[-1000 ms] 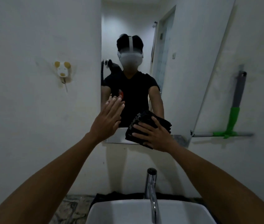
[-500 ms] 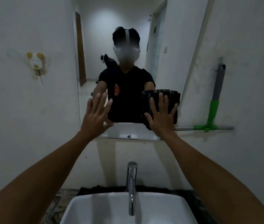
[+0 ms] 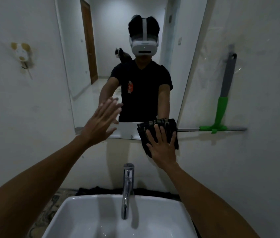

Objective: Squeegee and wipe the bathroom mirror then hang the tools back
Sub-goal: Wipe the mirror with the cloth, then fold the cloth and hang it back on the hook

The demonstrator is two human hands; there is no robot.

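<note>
Pressing dark cloth [image 3: 159, 133] flat-palmed, fingers spread, right hand [image 3: 161, 148] sits at mirror [image 3: 183, 66] bottom-right corner; left hand [image 3: 101, 122] open, empty. Squeegee [image 3: 221, 107] hangs upright, rightward, nearer right hand.

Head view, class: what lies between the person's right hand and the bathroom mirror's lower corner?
A folded dark cloth lies there, pressed flat under the right hand against the mirror. The head view shows this.
</note>
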